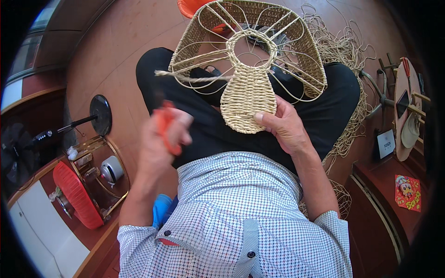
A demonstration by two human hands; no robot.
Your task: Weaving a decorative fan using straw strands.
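Checked shirt [232,204] lies nearest. The left hand [160,138] curls its fingers round blurred orange-handled scissors [164,125]; trimming seems in hand, next calling for blades at the loose cord [197,79]. Over the lap [201,139], the right hand [288,126] pinches the woven panel [248,97] between its fingers.

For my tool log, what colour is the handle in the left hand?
The handle is orange-red, though blurred; see the head view.
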